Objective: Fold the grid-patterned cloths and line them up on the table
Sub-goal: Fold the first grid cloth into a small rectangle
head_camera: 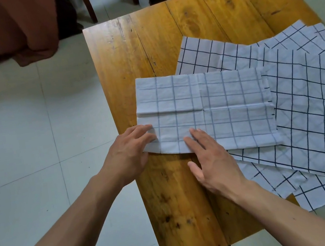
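Observation:
A white cloth with a faint grid (215, 109) lies folded over on the wooden table (143, 46), its near half doubled toward the middle. My left hand (131, 150) pinches its near-left corner, fingers curled around the edge. My right hand (208, 156) rests flat on the near edge, fingers spread on the fabric. To the right, several unfolded grid-patterned cloths (311, 109) lie in a loose overlapping pile, partly under the folded cloth.
The pile of cloths overhangs the table's right and near-right edges. Bare wood shows at the far side and near-left of the table. A brown fabric (0, 32) hangs at the upper left, and chair legs (88, 3) stand beyond the table on the tiled floor.

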`<state>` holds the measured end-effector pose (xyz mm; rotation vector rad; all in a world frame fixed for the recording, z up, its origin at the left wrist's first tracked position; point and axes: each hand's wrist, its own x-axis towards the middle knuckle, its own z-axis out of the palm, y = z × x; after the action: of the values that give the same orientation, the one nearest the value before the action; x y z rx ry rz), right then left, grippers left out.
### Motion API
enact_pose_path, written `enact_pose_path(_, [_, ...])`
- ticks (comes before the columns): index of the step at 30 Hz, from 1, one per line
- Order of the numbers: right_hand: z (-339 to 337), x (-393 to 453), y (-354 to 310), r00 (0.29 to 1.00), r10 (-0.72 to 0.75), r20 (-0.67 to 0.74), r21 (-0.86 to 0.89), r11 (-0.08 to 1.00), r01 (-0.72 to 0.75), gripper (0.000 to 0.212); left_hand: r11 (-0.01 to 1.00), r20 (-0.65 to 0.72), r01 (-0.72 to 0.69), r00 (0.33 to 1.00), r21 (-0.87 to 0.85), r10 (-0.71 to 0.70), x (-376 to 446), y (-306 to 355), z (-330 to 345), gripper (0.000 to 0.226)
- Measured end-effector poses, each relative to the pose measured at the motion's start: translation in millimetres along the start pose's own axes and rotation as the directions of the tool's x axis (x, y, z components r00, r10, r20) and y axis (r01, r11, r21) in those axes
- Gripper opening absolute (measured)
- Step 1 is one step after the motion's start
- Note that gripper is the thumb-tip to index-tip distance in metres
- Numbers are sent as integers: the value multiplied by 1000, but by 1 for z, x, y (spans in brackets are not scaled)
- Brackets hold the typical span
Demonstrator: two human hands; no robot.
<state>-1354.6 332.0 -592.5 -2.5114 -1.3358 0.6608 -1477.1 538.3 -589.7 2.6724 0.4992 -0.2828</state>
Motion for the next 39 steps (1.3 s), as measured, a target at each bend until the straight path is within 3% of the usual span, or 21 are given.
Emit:
enact_pose_path(5, [0, 0, 1, 1000, 13, 8, 37, 999, -14, 63, 988, -19, -108, 994, 107, 110, -1, -2, 3, 52])
enact_pose_path(10, [1, 0, 2, 1000, 22, 10, 35, 999, -22, 62, 983, -72, -158, 984, 95, 165, -3, 14, 17, 41])
enact_pose_path(18, [0, 2, 2, 999, 43, 8, 61, 997, -43, 55, 997, -244, 34, 970, 64, -17, 8, 39, 43, 29])
enact_pose_path(22, [-2, 5, -1, 997, 70, -23, 61, 996, -68, 51, 997, -199, -1, 980, 71, 15, 4, 26, 38, 29])
enact_pose_path(28, [-4, 5, -2, 997, 77, -8, 47, 996, -77, 53, 994, -77, -94, 993, -56, 90, -4, -3, 15, 29])
enact_pose_path(39, [-6, 3, 3, 998, 56, 29, 47, 997, -57, 56, 985, 37, -38, 998, -169, 45, 6, -12, -5, 30])
